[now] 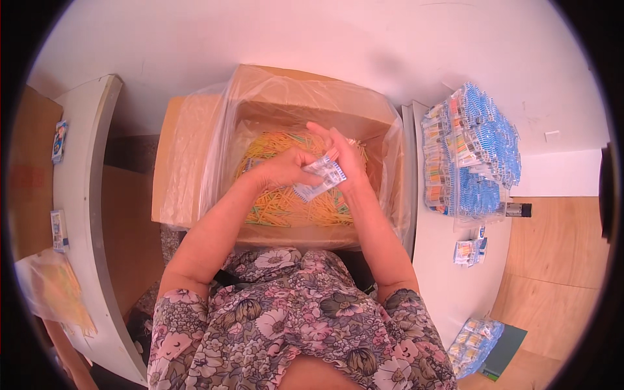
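Both my hands are over an open cardboard box [188, 153] lined with clear plastic. Many thin yellow, orange and green sticks [276, 211] lie loose inside it. My left hand [286, 170] is closed on a small clear packet [318, 185] with white and blue print, pinched between thumb and fingers. At the packet's upper end, short pinkish stick ends seem to show. My right hand [348, 156] is beside the packet, its palm against that end and its fingers stretched out up and to the left. Part of the right palm is hidden by the packet.
On the right, a clear tub [471, 218] is heaped with filled blue-and-white packets [478, 146]. A few packets [468, 251] lie nearer on that white table [435, 260]. At left, a white table [78, 175] bears single packets and a plastic bag of sticks [62, 289].
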Demonstrator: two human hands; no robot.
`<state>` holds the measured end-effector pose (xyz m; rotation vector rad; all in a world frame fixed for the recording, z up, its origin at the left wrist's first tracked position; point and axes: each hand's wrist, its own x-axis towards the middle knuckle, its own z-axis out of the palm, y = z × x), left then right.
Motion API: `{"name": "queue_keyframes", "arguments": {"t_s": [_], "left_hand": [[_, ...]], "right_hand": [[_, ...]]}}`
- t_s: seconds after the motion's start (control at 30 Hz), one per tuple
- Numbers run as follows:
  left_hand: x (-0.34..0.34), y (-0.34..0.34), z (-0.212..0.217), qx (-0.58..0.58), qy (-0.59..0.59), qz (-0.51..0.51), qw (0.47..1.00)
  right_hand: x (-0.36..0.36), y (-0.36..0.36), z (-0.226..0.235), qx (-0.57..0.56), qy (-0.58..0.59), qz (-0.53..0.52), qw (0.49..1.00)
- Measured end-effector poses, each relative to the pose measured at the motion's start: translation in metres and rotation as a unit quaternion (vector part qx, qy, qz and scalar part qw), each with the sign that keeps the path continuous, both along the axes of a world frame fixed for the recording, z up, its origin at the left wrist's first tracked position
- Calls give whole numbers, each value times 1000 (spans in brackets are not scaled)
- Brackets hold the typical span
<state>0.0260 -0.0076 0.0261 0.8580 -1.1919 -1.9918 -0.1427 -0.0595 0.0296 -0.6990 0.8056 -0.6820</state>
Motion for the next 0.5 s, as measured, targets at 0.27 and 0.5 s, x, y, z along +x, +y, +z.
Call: {"name": "queue_keyframes", "arguments": {"t_s": [0.27, 0.5], "left_hand": [[1, 8, -2, -55, -59, -63, 995], [-5, 12, -4, -76, -46, -48, 995]], "right_hand": [[0, 39, 36, -31, 20, -102, 994], [-9, 53, 7, -69, 37, -93, 993]]}}
